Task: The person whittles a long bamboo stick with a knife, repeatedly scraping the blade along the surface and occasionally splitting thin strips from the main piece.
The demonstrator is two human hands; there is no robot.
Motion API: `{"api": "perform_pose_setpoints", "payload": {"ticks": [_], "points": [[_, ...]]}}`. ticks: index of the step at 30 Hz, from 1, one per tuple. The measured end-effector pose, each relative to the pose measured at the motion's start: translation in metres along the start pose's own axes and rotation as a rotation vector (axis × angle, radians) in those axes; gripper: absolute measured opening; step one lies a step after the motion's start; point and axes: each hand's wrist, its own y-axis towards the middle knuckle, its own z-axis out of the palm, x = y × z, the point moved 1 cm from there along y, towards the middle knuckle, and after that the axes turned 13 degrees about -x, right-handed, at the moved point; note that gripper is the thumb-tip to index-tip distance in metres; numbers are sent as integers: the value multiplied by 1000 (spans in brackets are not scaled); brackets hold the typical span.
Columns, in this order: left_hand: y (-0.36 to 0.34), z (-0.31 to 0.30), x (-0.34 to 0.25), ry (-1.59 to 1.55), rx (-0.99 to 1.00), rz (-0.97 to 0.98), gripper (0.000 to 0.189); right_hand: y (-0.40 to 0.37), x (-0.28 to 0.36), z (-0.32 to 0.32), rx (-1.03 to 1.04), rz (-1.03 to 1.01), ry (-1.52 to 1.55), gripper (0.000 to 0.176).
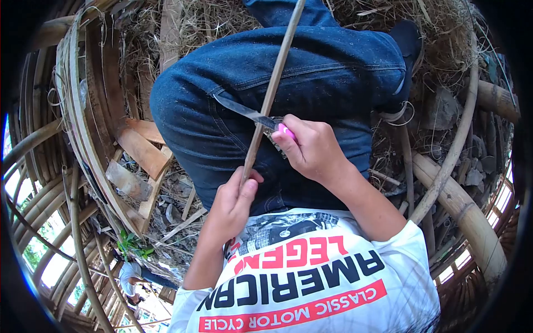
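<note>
Straw floor (444, 25); stick (273, 86) in left hand (233, 204) (right hand (313, 150): knife (241, 110)).

Wood scraps (141, 150) on straw-littered ground (176, 206)

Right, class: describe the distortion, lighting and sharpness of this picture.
Head view: strong fisheye bending, black vignette at the edges; soft even daylight, blown-out highlights lower left; the right hand, knife and bamboo strip look sharp, no motion blur.
</note>
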Motion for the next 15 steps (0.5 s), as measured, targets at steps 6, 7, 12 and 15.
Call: {"api": "perform_pose_setpoints", "payload": {"ticks": [6, 7, 12, 15], "points": [[-2, 6, -11, 126, -49, 104, 28, -2, 3, 4, -22, -54, -49, 44], [-2, 8, -13, 131, -47, 102, 28, -1, 2, 3, -2, -65, -79, 45], [-2, 7, -14, 131, -74, 15, 26, 3, 2, 1, 54, -88, -136, 46], [-3, 7, -15, 105, -67, 1, 26, 2, 2, 5, 29, -110, -126, 46]]}}
